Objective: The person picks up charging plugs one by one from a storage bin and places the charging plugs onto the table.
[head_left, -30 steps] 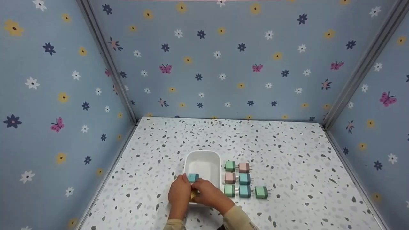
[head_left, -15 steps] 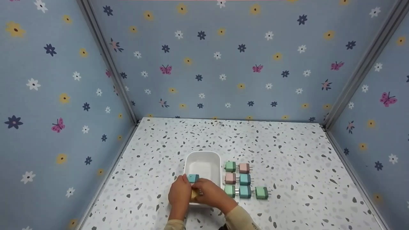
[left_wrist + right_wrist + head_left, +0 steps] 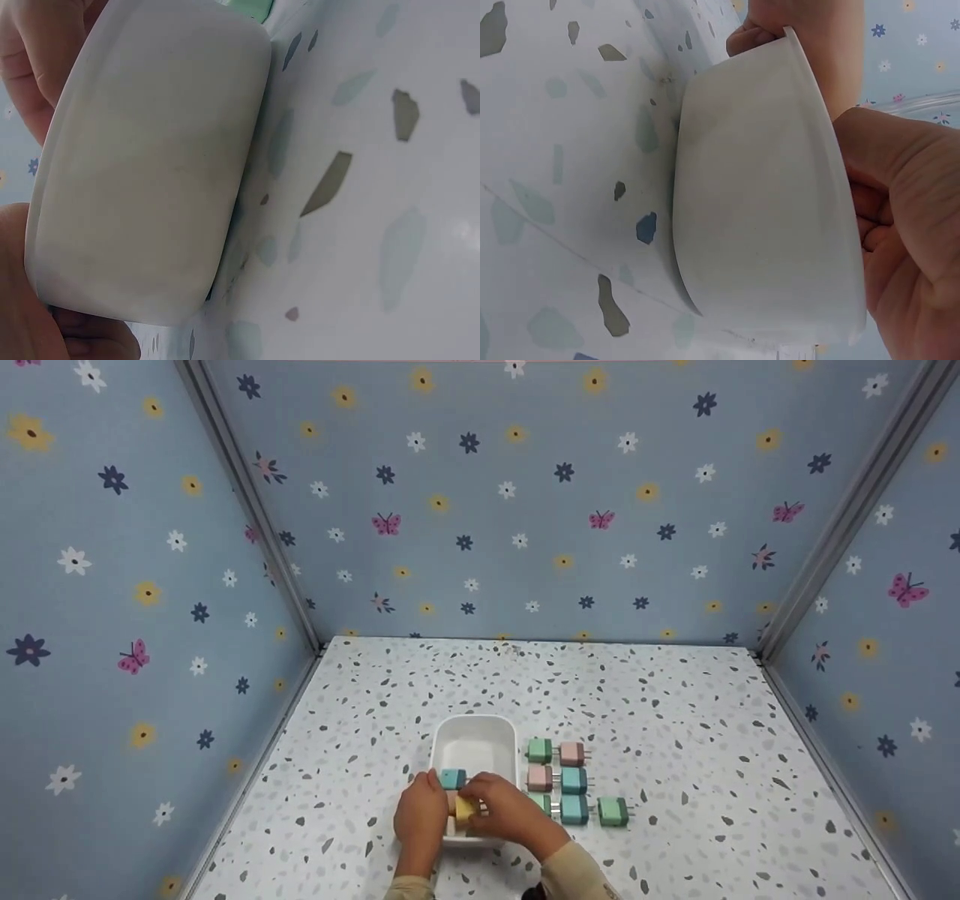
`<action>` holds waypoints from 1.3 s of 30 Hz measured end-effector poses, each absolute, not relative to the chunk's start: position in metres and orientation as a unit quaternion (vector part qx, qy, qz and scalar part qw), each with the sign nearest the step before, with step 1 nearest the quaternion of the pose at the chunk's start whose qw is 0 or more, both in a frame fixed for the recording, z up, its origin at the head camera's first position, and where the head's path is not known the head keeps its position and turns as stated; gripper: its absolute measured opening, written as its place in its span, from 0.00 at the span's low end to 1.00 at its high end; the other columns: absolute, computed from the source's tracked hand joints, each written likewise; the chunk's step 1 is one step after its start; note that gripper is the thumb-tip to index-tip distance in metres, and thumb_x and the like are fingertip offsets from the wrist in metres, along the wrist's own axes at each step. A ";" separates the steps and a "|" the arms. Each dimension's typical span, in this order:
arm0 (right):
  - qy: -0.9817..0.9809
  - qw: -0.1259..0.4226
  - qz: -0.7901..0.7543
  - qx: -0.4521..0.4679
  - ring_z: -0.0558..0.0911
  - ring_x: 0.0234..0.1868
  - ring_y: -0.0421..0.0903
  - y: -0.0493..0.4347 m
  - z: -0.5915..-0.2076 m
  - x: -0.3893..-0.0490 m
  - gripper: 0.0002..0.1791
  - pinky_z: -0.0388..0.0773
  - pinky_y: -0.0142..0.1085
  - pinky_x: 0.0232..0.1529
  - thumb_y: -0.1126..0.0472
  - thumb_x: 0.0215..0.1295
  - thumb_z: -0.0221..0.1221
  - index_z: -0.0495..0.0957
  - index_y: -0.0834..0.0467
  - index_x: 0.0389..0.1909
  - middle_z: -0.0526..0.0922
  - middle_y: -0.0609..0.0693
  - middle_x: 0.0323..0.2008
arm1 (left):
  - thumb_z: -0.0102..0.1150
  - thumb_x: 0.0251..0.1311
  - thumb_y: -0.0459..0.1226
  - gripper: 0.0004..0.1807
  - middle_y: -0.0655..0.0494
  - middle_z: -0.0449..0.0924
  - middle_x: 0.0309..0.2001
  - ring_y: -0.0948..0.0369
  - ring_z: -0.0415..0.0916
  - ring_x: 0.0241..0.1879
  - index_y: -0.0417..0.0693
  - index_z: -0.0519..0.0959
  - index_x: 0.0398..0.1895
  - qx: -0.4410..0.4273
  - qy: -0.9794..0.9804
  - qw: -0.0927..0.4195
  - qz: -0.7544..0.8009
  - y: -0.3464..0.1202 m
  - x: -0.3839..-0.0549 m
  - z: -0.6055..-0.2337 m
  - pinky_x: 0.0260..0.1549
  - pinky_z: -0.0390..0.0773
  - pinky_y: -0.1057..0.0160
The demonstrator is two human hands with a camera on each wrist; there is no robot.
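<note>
In the head view, a white plastic box (image 3: 474,721) stands on the speckled table. My left hand (image 3: 421,814) grips its left side, fingers against the outer wall, as the left wrist view suggests. My right hand (image 3: 504,808) pinches a yellow charger plug (image 3: 465,812), prongs pointing right, over the near half of the box. A blue plug (image 3: 452,778) lies inside near my left fingertips, and a pinkish one (image 3: 451,801) is partly visible below it. Both wrist views show mainly the box's outer wall (image 3: 150,165), which hides its contents.
To the right of the box, plugs lie in rows: green (image 3: 538,750), pink (image 3: 572,754), blue (image 3: 574,809) and others. A single green plug (image 3: 613,811) lies farthest right. Flower-patterned panels (image 3: 517,510) enclose the table at the back and both sides.
My right hand has shifted slightly right with the yellow plug, which now shows more fully. It now partly covers the nearest green plug beside the box. My left hand stays in place.
</note>
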State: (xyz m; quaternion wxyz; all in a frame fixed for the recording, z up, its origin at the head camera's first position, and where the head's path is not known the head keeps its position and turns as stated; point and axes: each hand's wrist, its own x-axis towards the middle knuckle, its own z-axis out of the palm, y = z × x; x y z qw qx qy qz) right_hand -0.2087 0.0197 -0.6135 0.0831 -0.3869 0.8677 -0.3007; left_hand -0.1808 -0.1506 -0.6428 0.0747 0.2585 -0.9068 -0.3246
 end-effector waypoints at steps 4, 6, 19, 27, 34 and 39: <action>0.867 0.069 -0.301 -0.392 0.80 0.48 0.36 0.024 -0.612 -0.209 0.21 0.77 0.35 0.55 0.55 0.58 0.73 0.84 0.53 0.53 0.84 0.42 0.48 | 0.41 0.80 0.47 0.22 0.46 0.85 0.31 0.47 0.82 0.29 0.44 0.79 0.34 0.257 -0.906 0.076 -0.328 -0.151 -0.181 -0.643 0.23 0.71 0.50; 0.866 0.062 -0.302 -0.393 0.80 0.49 0.37 0.027 -0.611 -0.209 0.21 0.77 0.34 0.54 0.56 0.59 0.73 0.84 0.53 0.53 0.84 0.43 0.48 | 0.41 0.80 0.47 0.22 0.45 0.85 0.32 0.46 0.83 0.30 0.44 0.79 0.34 0.257 -0.906 0.077 -0.329 -0.152 -0.182 -0.643 0.23 0.71 0.50; 0.868 0.029 -0.286 -0.405 0.80 0.49 0.39 0.042 -0.602 -0.211 0.19 0.78 0.35 0.53 0.66 0.58 0.66 0.84 0.55 0.52 0.83 0.45 0.48 | 0.40 0.80 0.49 0.23 0.44 0.87 0.36 0.44 0.85 0.37 0.45 0.80 0.37 0.262 -0.904 0.073 -0.330 -0.151 -0.181 -0.643 0.27 0.74 0.48; 0.864 0.004 -0.282 -0.416 0.80 0.52 0.42 0.052 -0.597 -0.212 0.20 0.78 0.37 0.55 0.67 0.57 0.67 0.83 0.56 0.52 0.83 0.47 0.51 | 0.39 0.80 0.49 0.24 0.42 0.87 0.40 0.41 0.85 0.41 0.43 0.81 0.41 0.265 -0.904 0.065 -0.329 -0.151 -0.181 -0.642 0.30 0.76 0.45; 0.880 0.010 -0.268 -0.391 0.80 0.53 0.41 0.060 -0.589 -0.212 0.22 0.77 0.38 0.57 0.65 0.57 0.67 0.83 0.54 0.55 0.82 0.45 0.52 | 0.39 0.81 0.48 0.23 0.43 0.86 0.38 0.44 0.85 0.38 0.42 0.80 0.41 0.264 -0.903 0.061 -0.333 -0.149 -0.180 -0.642 0.29 0.75 0.48; 0.884 0.006 -0.267 -0.385 0.80 0.53 0.42 0.066 -0.586 -0.212 0.23 0.77 0.39 0.58 0.65 0.56 0.67 0.83 0.54 0.55 0.82 0.46 0.52 | 0.40 0.81 0.49 0.23 0.43 0.87 0.38 0.44 0.85 0.38 0.43 0.81 0.40 0.262 -0.903 0.069 -0.332 -0.150 -0.180 -0.643 0.29 0.75 0.48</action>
